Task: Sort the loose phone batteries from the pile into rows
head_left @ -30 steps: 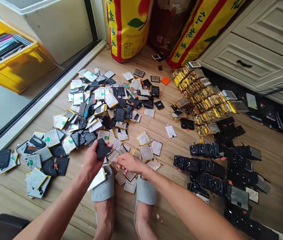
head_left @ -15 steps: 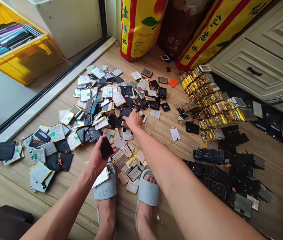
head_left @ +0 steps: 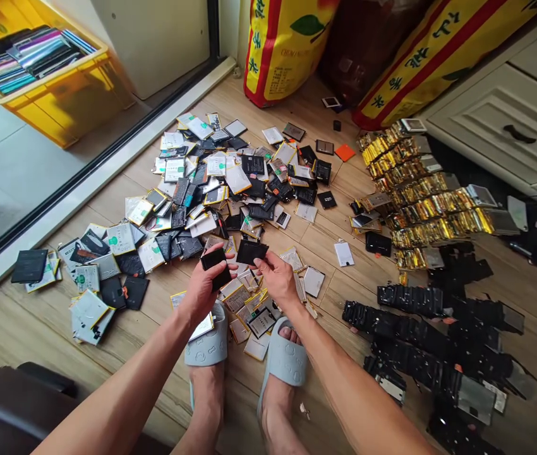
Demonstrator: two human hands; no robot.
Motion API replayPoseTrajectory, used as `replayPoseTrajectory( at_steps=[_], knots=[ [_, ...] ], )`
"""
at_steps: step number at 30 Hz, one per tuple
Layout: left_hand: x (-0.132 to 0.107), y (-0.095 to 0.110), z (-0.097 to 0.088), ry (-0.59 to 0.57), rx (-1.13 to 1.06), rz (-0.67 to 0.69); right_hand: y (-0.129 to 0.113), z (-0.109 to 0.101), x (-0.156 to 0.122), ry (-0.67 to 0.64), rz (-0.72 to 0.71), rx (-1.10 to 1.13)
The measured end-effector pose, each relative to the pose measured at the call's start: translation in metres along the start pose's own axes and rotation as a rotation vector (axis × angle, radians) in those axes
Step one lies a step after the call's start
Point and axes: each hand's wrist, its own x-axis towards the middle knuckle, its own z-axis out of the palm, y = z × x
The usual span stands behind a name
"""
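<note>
Several black phone batteries (head_left: 217, 268) lie stacked in my left hand (head_left: 205, 281), its fingers wrapped round them. My right hand (head_left: 278, 276) pinches one more black phone battery (head_left: 248, 251) by its right end, just right of the stack and apart from it. Below and beyond both hands spreads a loose pile of white and black phone batteries (head_left: 237, 177), many with yellow edges. A smaller cluster of pale batteries (head_left: 263, 321) lies between my slippered feet, and one white battery rests against the left slipper (head_left: 206, 347).
To the right stand rows of gold-edged batteries (head_left: 432, 212) and rows of black batteries (head_left: 410, 328). Yellow and red sacks (head_left: 282, 57) stand at the back, beside a drawer cabinet (head_left: 491, 120). A yellow crate (head_left: 69, 101) of thin flat pieces sits beyond the door track (head_left: 107, 161).
My right hand has come back from the pile toward my left hand, bringing a black battery. My left hand keeps its black batteries. The view has shifted slightly.
</note>
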Motion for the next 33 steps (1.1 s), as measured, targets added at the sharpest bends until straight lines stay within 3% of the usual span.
replayPoseTrajectory(
  at_steps=[6, 10, 16, 21, 28, 33],
  knots=[
    [-0.005, 0.001, 0.01, -0.035, 0.059, 0.035, -0.006, -0.004, -0.015, 0.095, -0.25, -0.3],
    [-0.009, -0.006, 0.015, -0.02, 0.085, 0.046, -0.006, 0.002, -0.024, 0.089, -0.332, -0.423],
    [-0.007, -0.021, 0.006, -0.031, -0.058, 0.0, -0.009, 0.028, -0.047, 0.033, -0.434, -0.368],
    [-0.005, -0.021, 0.002, -0.018, -0.165, -0.088, -0.021, 0.04, -0.055, -0.003, -0.267, -0.264],
    [-0.011, -0.024, 0.004, -0.076, -0.244, -0.143, -0.043, 0.049, -0.05, 0.036, 0.025, -0.389],
    [-0.007, -0.027, -0.008, -0.027, -0.158, -0.13, -0.041, 0.044, -0.048, -0.093, -0.023, -0.431]
  ],
)
